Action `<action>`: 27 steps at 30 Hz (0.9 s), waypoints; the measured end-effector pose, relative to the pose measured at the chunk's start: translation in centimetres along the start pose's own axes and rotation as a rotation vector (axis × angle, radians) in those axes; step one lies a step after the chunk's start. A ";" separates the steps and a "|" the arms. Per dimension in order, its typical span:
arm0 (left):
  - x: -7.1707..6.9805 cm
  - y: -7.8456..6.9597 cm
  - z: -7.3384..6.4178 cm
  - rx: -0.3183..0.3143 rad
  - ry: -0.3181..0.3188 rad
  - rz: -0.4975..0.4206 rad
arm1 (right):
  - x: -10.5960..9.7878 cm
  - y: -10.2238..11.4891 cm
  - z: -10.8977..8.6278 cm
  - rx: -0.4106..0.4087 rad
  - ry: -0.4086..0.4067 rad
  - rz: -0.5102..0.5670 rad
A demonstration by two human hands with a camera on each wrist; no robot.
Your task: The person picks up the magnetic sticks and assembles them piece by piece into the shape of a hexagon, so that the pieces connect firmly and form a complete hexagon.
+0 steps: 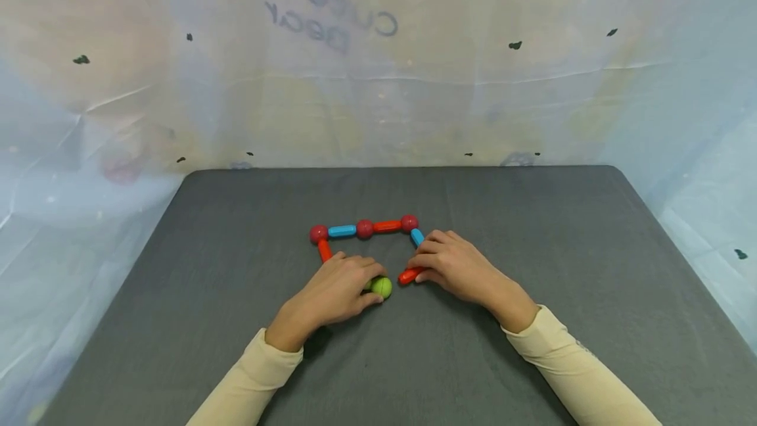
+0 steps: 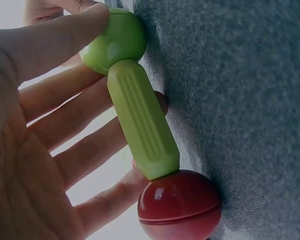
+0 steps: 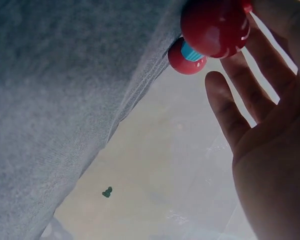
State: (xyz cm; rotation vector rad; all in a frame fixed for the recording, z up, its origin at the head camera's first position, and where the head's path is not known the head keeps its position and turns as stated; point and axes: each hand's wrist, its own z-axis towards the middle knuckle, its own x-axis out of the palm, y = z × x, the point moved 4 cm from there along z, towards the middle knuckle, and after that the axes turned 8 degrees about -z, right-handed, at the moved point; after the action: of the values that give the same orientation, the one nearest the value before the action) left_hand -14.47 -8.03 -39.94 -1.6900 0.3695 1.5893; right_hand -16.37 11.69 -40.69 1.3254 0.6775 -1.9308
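My left hand [image 1: 340, 289] pinches a green ball [image 1: 382, 287] between thumb and fingers. In the left wrist view a green rod [image 2: 142, 120] joins that ball to a red ball [image 2: 180, 207], with fingers behind it. To the right, my right hand [image 1: 458, 271] holds a red rod [image 1: 409, 275], its tip pointing at the green ball across a small gap. A red ball [image 3: 217, 27] sits by the right fingers in the right wrist view. Beyond the hands, red balls [image 1: 365, 229] link blue rods [image 1: 342, 231] and red rods [image 1: 387, 226] into an unclosed frame.
The pieces lie on a dark grey cloth-covered table [image 1: 236, 215]. Behind it hangs a pale sheet [image 1: 378, 117] with dark spots and faint reversed writing, which also runs along both sides.
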 end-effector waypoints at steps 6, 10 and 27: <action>0.1 0.0 0.2 -0.009 -0.025 0.019 | -0.1 0.0 0.0 0.001 0.001 -0.006; 0.0 0.0 0.3 -0.013 -0.056 0.015 | -0.1 0.1 0.0 -0.001 0.002 -0.005; 0.2 -0.1 0.3 -0.039 -0.070 0.006 | 0.0 0.3 0.2 0.018 0.028 0.013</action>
State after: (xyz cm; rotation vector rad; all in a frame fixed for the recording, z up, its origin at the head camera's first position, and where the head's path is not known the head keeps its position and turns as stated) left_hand -14.57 -7.71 -40.05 -1.6594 0.3107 1.6652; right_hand -16.25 11.31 -40.63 1.3665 0.6651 -1.9155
